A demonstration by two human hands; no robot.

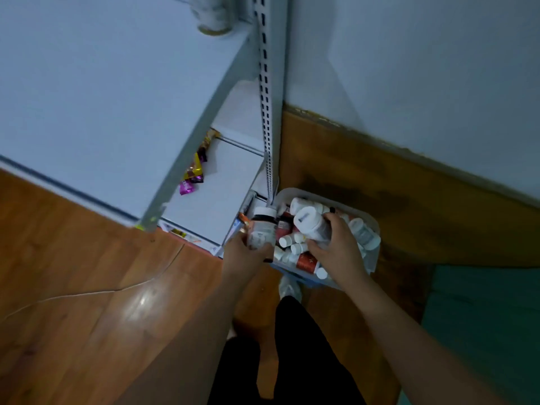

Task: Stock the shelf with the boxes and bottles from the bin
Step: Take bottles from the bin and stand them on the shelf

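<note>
I look down on a white metal shelf [87,92] that fills the upper left of my view, its broad top board bare except for a blurred pale jar [211,17] at the far edge. A slotted upright post [267,112] runs down its right side. Beneath the top board a lower shelf board [225,182] shows, with a few shiny purple and gold snack packets [193,173] lying near its left side. The wooden floor [87,302] spreads under everything, and a thin crack or cord crosses it on the left.

The bin [372,258], a pale plastic tub, sits on the floor just beside the foot of the post, against the shelf's right end. It is heaped with white-capped bottles and some red-labelled ones [306,262].

My left hand [245,255] curls round a brown bottle with a white label [261,229], held upright at the bin's left edge, close to the lower shelf's corner. My right hand [336,244] is inside the bin, fingers and thumb wrapped round a large white bottle [311,225] that lies tilted on top of the pile, cap pointing toward the shelf.

Below the arms I see black trouser legs [298,346] and a pale shoe [289,287] near the bin.
</note>
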